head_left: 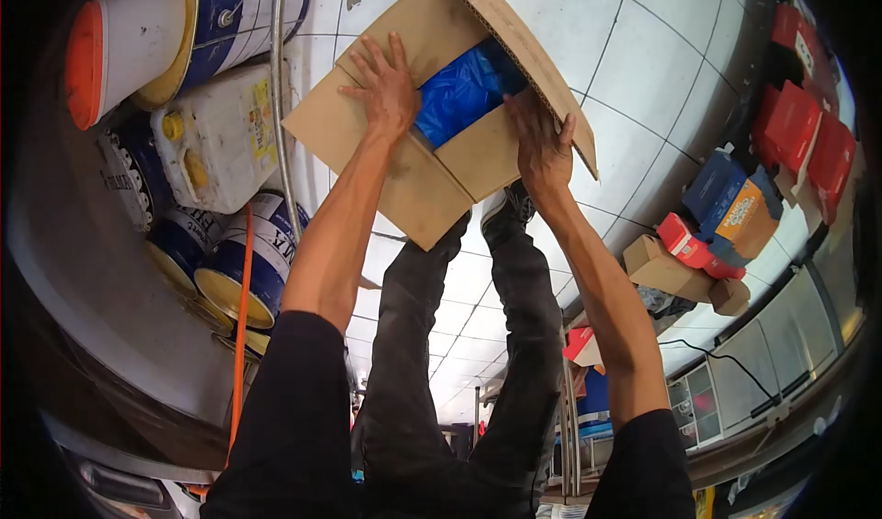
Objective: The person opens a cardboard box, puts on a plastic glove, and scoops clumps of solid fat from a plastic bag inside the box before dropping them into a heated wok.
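A brown cardboard box (413, 184) stands on the tiled floor with its top flaps folded outward. Blue plastic (457, 96) shows inside it. My left hand (384, 92) lies on the left flaps, open, with its fingers spread. On the opposite side, my right hand (544, 147) rests against the box's near rim and its raised right flap (524, 46). Its fingers are stretched out and apart. What lies under the blue plastic is hidden.
Paint pails (243, 262), a dirty white jerrycan (216, 138) and a white bucket with an orange lid (138, 46) stand left, near a metal pipe (280, 106) and orange hose (243, 326). Red boxes (790, 129) and a blue-orange box (730, 207) lie right.
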A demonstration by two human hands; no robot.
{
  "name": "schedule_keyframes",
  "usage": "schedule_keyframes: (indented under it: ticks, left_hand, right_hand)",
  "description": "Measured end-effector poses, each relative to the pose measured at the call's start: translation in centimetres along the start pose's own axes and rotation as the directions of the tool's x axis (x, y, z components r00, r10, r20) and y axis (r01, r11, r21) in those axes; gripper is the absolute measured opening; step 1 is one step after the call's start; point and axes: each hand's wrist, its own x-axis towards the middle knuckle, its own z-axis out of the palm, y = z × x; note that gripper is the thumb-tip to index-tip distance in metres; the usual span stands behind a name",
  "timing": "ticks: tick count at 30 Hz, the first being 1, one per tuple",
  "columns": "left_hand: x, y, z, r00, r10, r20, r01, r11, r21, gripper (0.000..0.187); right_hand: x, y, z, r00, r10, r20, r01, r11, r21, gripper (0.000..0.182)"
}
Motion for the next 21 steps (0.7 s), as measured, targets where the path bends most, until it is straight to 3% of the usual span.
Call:
schedule_keyframes:
  ticks: [2, 4, 6, 7, 8, 9, 10, 11, 13, 15, 16, 17, 18, 19, 20, 21]
  left_hand:
    - [-1.0, -1.1, 0.8, 0.987, 0.135, -0.084, -0.146, 0.979, -0.143, 0.084]
    - [-1.7, -2.8, 0.3, 0.961, 0.228, -0.158, -0.251, 0.957, -0.148, 0.075]
    - [-1.5, -4.6, -0.9, 0.924, 0.291, -0.247, -0.336, 0.927, -0.165, 0.067]
    - [-1.4, -5.3, -2.4, 0.936, 0.226, -0.271, -0.310, 0.892, -0.328, 0.055]
    - [-1.5, -6.0, -4.2, 0.947, 0.158, -0.280, -0.281, 0.829, -0.484, 0.045]
    - [-1.8, -6.2, -7.6, 0.981, 0.080, -0.177, -0.146, 0.905, -0.399, 0.033]
    - [-0.8, -8.7, -7.2, 0.977, 0.118, -0.177, -0.182, 0.893, -0.412, 0.033]
    - [-0.9, -10.8, -7.3, 0.991, 0.081, -0.107, -0.122, 0.875, -0.469, 0.032]
    - [-1.6, -13.4, -6.7, 0.999, -0.038, 0.039, 0.053, 0.795, -0.604, 0.030]
    - [-4.6, -15.5, -3.5, 0.948, -0.217, 0.233, 0.317, 0.590, -0.742, 0.031]
    - [-6.2, -16.3, -1.5, 0.891, -0.300, 0.341, 0.446, 0.434, -0.783, 0.035]
    - [-7.9, -16.5, 0.6, 0.884, -0.309, 0.351, 0.458, 0.421, -0.783, 0.035]
    - [-9.4, -16.4, 2.8, 0.922, -0.387, 0.028, 0.288, 0.634, -0.718, 0.048]
    - [-10.9, -16.1, 4.0, 0.883, -0.362, -0.300, 0.150, 0.822, -0.550, 0.063]
    - [-12.0, -15.0, 4.3, 0.884, -0.369, -0.288, 0.164, 0.820, -0.549, 0.063]
    - [-12.8, -13.8, 4.7, 0.890, -0.297, -0.346, 0.148, 0.905, -0.398, 0.076]
  right_hand:
    - [-0.2, -1.4, -0.5, 0.999, -0.001, 0.036, 0.001, 1.000, 0.009, 0.058]
    - [0.5, -2.4, -0.6, 0.998, 0.028, 0.061, -0.028, 1.000, 0.010, 0.055]
    - [1.4, -2.7, -0.1, 0.985, 0.171, 0.016, -0.168, 0.939, 0.299, 0.044]
    - [2.6, -0.8, -0.7, 0.967, 0.247, -0.054, -0.183, 0.832, 0.524, 0.030]
    - [3.6, 1.5, -1.9, 0.987, 0.156, 0.028, -0.144, 0.810, 0.569, 0.028]
    - [4.4, 3.6, -3.0, 0.993, 0.057, 0.103, -0.109, 0.783, 0.612, 0.028]
    - [4.8, 5.2, -3.5, 0.979, -0.085, 0.183, -0.051, 0.771, 0.634, 0.030]
    - [4.4, 6.0, -4.1, 0.981, -0.083, 0.173, -0.046, 0.774, 0.632, 0.030]
    - [2.1, 8.1, -5.4, 0.925, -0.209, 0.317, -0.009, 0.823, 0.569, 0.024]
    - [-1.7, 8.8, -3.6, 0.907, -0.125, 0.403, -0.131, 0.824, 0.552, 0.033]
    - [-4.5, 8.4, -1.5, 0.949, -0.018, 0.316, -0.146, 0.860, 0.488, 0.038]
    - [-7.0, 7.8, 0.7, 0.974, 0.076, 0.212, -0.163, 0.888, 0.430, 0.047]
    - [-8.4, 7.4, 2.0, 0.976, 0.060, 0.211, -0.148, 0.891, 0.429, 0.047]
    - [-9.7, 6.9, 2.9, 0.919, 0.087, 0.384, -0.280, 0.831, 0.481, 0.056]
    - [-10.2, 6.3, 3.3, 0.831, 0.095, 0.548, -0.416, 0.761, 0.498, 0.067]
    - [-10.1, 5.4, 4.0, 0.831, 0.085, 0.550, -0.408, 0.765, 0.499, 0.067]
